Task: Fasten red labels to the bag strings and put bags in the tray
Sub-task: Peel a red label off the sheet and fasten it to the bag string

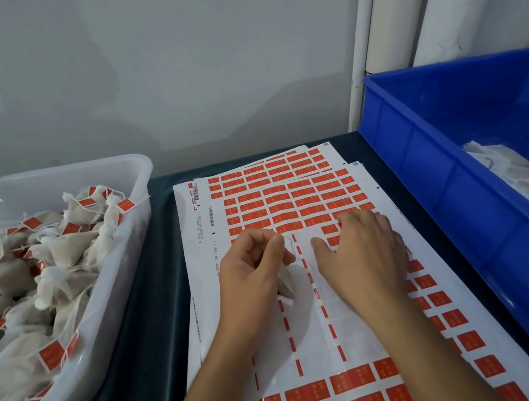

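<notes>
A dark teal cloth-covered table fills the lower part of the view. Behind it stands a plain pale grey wall with faint stains. In the right corner, several thick white plastic pipes stand upright and slightly tilted, one beside the other, and a thinner white pipe runs next to them on the left. The pipes go down behind the table edge, so their lower ends are hidden.

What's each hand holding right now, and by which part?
The left hand pinches a small white bag by its string. The right hand holds nothing; its fingers rest on the label sheet.
</notes>
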Demonstrator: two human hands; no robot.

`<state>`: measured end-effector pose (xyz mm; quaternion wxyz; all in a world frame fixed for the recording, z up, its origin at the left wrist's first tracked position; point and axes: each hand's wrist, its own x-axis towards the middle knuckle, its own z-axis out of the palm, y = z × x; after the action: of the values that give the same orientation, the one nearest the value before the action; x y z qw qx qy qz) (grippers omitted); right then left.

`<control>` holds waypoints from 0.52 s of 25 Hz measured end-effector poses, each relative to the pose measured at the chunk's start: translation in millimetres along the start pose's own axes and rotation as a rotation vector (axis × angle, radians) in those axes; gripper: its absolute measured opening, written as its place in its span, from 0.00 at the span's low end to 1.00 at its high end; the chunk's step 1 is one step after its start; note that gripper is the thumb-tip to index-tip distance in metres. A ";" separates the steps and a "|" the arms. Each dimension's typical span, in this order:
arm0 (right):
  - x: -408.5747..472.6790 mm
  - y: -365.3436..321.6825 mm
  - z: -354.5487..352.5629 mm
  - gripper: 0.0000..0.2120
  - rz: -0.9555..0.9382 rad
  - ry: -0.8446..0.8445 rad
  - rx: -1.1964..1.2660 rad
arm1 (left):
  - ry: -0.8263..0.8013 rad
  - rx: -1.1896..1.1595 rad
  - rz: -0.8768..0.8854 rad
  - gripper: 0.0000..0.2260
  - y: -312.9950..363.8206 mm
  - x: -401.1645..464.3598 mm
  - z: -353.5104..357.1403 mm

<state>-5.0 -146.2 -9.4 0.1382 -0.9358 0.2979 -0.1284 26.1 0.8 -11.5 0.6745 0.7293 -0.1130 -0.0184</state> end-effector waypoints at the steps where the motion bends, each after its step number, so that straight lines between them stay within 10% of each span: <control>1: 0.1 -0.7 -0.3 0.32 -0.003 0.004 0.000 | 0.001 0.006 0.000 0.06 -0.3 -0.1 0.4; 13: -1.3 -5.7 -6.7 0.27 0.022 0.021 0.006 | 0.000 0.032 0.007 0.06 0.1 -0.4 3.9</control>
<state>-5.2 -142.2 -1.4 0.1391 -0.9305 0.3095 -0.1377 25.1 -3.0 -11.8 0.6630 0.7395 -0.1159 -0.0142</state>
